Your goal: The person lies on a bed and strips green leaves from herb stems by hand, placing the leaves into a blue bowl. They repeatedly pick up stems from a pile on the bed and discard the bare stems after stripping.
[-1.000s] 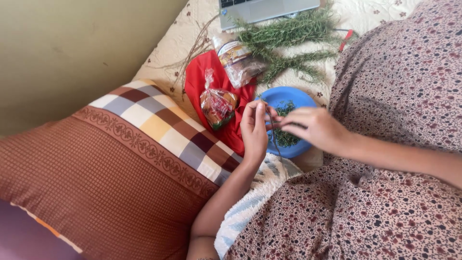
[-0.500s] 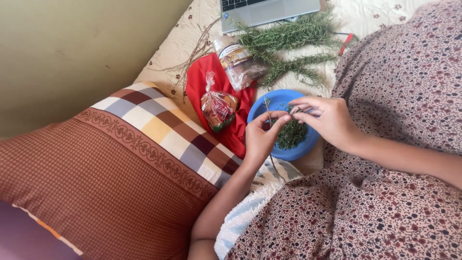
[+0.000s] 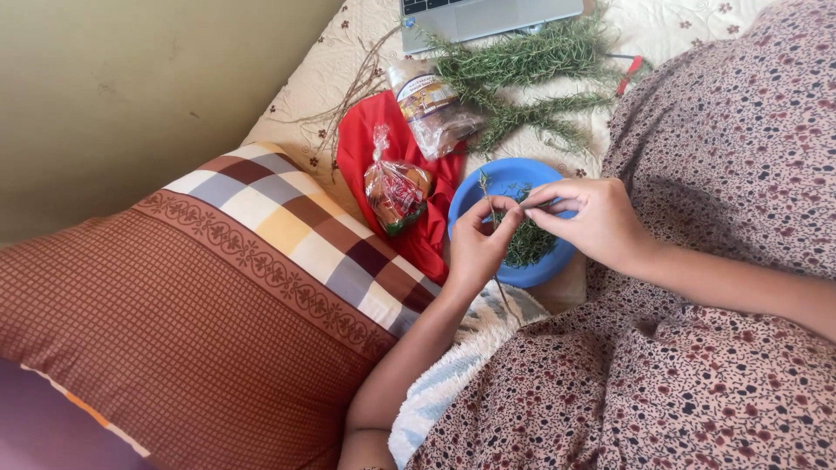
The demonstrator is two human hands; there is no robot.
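Grip: left hand [image 3: 477, 248] pinching a thin rosemary stem [image 3: 493, 228] upright between thumb and fingers; right hand [image 3: 590, 218] pinched on the same stem near its leafy top, fingertips pressed together. Position: both hands over the blue bowl [image 3: 475, 187], which sits on the bed cover [image 3: 335, 65] between the red cloth [image 3: 366, 148] and the person's lap. Change: a second ago the hands sat lower and closer to the body, left hand raised alone; half a second ago they met over the bowl; now the stem shows bare along its lower length, the bowl holding loose green needles [image 3: 529, 246]. Reading: stripping appears under way, this stem partly done. Nearby: unstripped rosemary sprigs [image 3: 522, 65] by the laptop's [image 3: 488, 13] edge; two clear food bags [image 3: 396, 187] on the cloth; patterned pillow [image 3: 218, 296] at the left.
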